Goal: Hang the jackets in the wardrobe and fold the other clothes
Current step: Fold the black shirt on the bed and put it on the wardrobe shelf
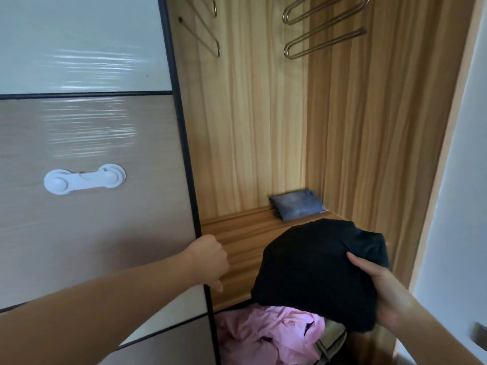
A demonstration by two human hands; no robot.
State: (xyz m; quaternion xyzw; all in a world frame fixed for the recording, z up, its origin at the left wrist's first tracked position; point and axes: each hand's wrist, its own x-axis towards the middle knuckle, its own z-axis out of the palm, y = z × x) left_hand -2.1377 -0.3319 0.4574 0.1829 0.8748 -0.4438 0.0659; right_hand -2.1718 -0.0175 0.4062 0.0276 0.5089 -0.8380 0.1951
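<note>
A: Clothes are seen in three places from the head view. A folded black garment (pixel 316 270) is held in the right hand (pixel 382 288), with the thumb laid on top and the fingers tucked beneath it, just over the front of the wooden shelf (pixel 237 246) inside the wardrobe.

B: And the left hand (pixel 208 259)?

A: It is clenched around the dark edge of the sliding door (pixel 92 154), at about shelf height, with the thumb pointed down. The fingers are hidden behind the edge.

B: What else is stored on the shelf?

A: A folded blue-grey garment (pixel 295 206) is laid flat at the back right corner, against the back panel. It is well apart from the black one.

B: Below the shelf?

A: A crumpled pink garment (pixel 268 335) is heaped in the lower compartment, beside what looks like a woven basket (pixel 334 335), only partly seen under the black garment.

B: Anything higher up?

A: Metal hangers (pixel 324 30) are seen at the top right of the wardrobe, and more (pixel 205 30) at the top left; nothing is carried on them. A white plastic child lock (pixel 84 179) is stuck to the beige panel of the door.
</note>
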